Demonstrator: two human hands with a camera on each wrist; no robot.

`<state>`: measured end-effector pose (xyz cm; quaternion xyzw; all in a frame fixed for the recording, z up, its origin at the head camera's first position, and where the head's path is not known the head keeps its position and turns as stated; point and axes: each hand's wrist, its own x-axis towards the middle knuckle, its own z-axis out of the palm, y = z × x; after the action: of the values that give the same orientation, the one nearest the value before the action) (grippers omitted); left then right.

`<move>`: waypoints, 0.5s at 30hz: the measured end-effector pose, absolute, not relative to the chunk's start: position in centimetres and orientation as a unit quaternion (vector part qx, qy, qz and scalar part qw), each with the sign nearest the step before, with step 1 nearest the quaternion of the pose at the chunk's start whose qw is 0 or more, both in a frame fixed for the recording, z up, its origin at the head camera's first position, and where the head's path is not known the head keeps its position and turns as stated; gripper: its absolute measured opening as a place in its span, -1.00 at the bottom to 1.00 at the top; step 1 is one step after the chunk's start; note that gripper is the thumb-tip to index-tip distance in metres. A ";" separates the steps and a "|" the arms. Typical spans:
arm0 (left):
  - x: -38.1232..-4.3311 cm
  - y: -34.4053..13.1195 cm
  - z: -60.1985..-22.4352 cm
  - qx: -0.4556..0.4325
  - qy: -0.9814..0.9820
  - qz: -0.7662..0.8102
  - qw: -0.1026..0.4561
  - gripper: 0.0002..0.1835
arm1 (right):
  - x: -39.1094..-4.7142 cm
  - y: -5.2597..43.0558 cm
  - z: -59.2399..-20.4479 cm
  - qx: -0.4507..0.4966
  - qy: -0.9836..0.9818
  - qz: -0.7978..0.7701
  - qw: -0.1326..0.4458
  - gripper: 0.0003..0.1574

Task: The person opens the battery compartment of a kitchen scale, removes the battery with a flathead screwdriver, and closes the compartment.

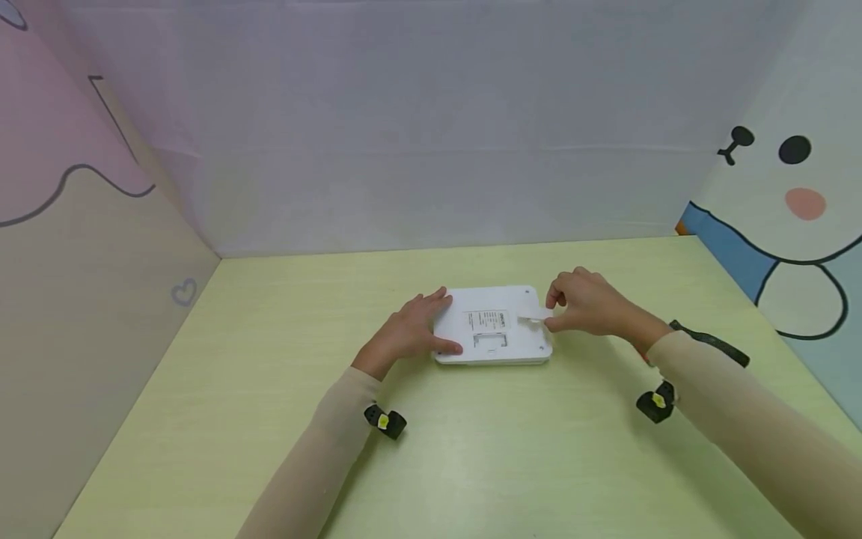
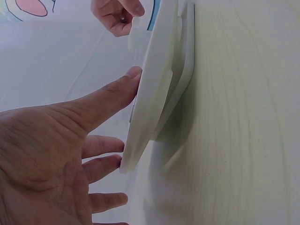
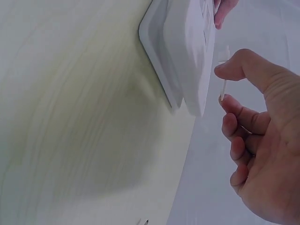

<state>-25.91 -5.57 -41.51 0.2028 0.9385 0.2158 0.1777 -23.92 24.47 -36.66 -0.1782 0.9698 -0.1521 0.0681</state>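
Note:
A white, rounded-corner electronic device [image 1: 454, 303], resembling a desktop scale, lies with its labelled underside up. My left hand [image 1: 412, 328] rests at its left end, fingers spread. In the left wrist view the thumb touches the upper face, with two fingertips against the rim. Between thumb and index finger, my right hand [image 1: 592, 303] pinches a thin white battery cover [image 1: 534, 314] above the device's right end. The right wrist view shows this cover [image 3: 224, 57] edge-on, apart from the body, the other fingers curled. A printed label [image 1: 486, 320] and a rectangular recess [image 1: 490, 341] show on the underside.
The pale yellow-green table [image 1: 269, 374] extends around the device. White cloth [image 1: 431, 135] hangs behind it, with cartoon-printed panels left and right. Black wrist cameras [image 1: 386, 421] sit on both wrists, and a dark strap [image 1: 710, 343] shows beside the right sleeve.

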 end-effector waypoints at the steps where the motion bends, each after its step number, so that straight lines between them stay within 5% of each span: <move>1: -25.9 -5.6 -41.5 0.203 0.938 0.216 0.178 0.07 | -24.0 24.0 -36.8 -0.181 0.969 -0.150 0.070 -0.75; 15: -26.0 -5.4 -41.6 0.208 0.939 0.214 0.173 0.06 | -23.9 19.6 -37.3 -0.223 0.961 -0.141 0.087 -0.75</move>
<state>-25.95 -5.44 -41.56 0.2080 0.9387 0.2135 0.1733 -23.94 19.56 -37.31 -0.2234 0.9605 -0.1410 0.0870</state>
